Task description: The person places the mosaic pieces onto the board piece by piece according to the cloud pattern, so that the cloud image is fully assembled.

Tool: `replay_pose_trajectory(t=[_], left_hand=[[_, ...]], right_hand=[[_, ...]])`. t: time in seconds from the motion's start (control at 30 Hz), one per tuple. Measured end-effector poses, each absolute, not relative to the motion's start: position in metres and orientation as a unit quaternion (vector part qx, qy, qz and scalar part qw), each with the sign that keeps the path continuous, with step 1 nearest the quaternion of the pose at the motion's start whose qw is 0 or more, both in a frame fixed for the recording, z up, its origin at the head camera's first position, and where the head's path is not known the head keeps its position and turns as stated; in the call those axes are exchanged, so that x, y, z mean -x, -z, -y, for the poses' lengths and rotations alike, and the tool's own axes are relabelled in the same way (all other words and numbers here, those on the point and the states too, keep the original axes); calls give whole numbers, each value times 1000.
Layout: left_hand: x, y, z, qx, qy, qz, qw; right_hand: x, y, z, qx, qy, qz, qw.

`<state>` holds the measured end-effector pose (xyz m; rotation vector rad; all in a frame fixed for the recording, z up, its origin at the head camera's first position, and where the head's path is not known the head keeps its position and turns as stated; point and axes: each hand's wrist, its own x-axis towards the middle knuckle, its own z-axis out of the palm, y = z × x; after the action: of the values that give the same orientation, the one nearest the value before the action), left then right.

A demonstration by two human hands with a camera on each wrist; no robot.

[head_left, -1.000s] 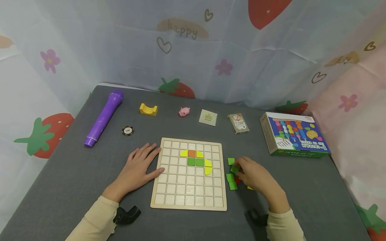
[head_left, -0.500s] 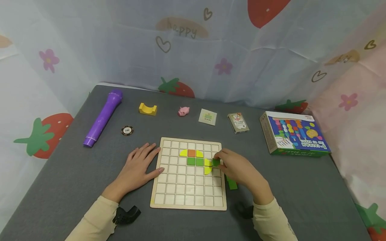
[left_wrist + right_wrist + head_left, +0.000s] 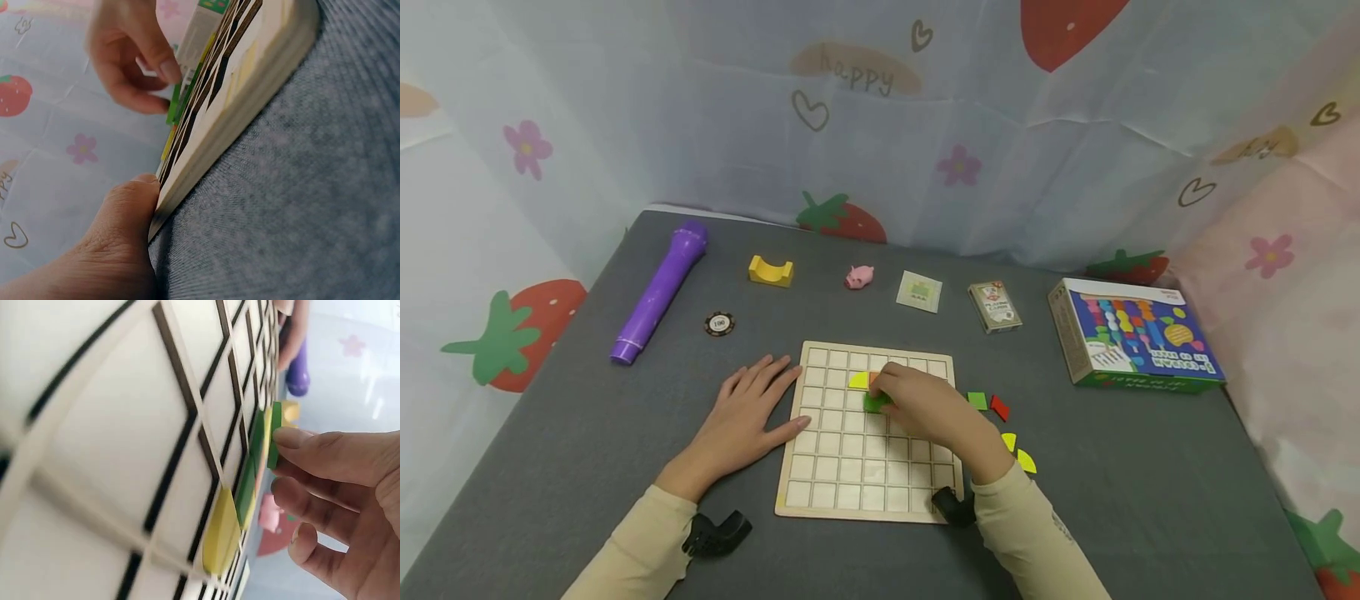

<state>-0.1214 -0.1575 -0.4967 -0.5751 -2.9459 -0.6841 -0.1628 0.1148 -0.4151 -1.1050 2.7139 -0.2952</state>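
So here's where I'm at, working outward from the wooden grid board (image 3: 820,492). My right hand (image 3: 925,408) is over the middle of the board, fingertips pinching a little green square tile (image 3: 874,403), thumb on one side and forefinger on the other. In the right wrist view the tile (image 3: 275,434) stands on edge against the board face, so it's tilted and not yet flat in a cell. It sits right at my fingertips, on the side toward my left hand, just below the orange tile (image 3: 873,379) and the yellow curved piece (image 3: 857,381). My own hand covers the rest of the pattern. My right hand is plainly the closer one; the cell is straight under it.

My left hand (image 3: 748,421) lies flat on the grey table (image 3: 587,433) against the board's left edge, fingers spread and relaxed, holding nothing. The left wrist view shows my thumb (image 3: 128,212) butted against the board's side.

Just off the board's right edge are the spare bits: a green square (image 3: 977,401), a red piece (image 3: 999,407) and two yellow curved ones (image 3: 1019,454).

Beyond the board's far edge, left to right: purple mic (image 3: 658,292), poker chip (image 3: 718,323), yellow arch block (image 3: 771,272), pink pig (image 3: 859,277), a small card (image 3: 918,292), a card deck (image 3: 994,307), and the colourful game box (image 3: 1138,343).
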Motion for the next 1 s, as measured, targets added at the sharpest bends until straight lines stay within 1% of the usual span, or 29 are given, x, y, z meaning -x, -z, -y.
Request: replay_pose_trajectory(t=[0.17,0.5,1.0], left_hand=[[122,497,158,188,222,956,34],[121,497,158,188,222,956,36],[121,495,158,190,224,955,39]], right_hand=[[165,416,-100,375,74,-918,107],[165,418,-88,388,41,-917,83],[164,416,-84,389,19,-918,80]])
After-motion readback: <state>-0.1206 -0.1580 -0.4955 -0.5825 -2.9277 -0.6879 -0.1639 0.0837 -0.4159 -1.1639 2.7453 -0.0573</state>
